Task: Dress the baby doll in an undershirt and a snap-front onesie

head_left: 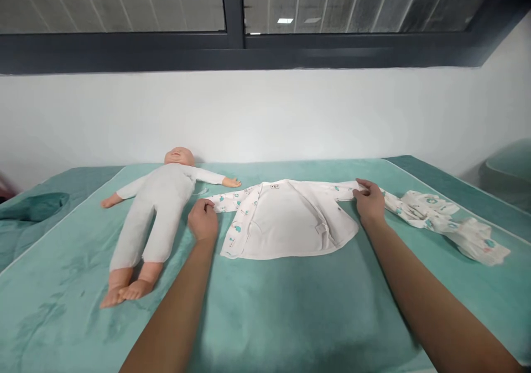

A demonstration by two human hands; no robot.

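Note:
A white baby shirt (286, 218) with a small teal print lies spread on the green bedding, its front open and the plain inside showing. My left hand (203, 219) is closed on the cuff of its left sleeve. At the other side my right hand (369, 198) pinches the end of the right sleeve, so both sleeves stretch outward. To the left of my left hand a baby doll (160, 212) with a white cloth body lies on its back, arms spread. Crumpled printed baby clothing (448, 223) lies just right of my right hand.
Green bedding (307, 312) covers the bed. A white wall (265, 118) rises behind it, below a dark-framed window (234, 52). Dark green fabric (35, 207) lies at the far left, and a green cushioned shape (510, 165) stands at the right.

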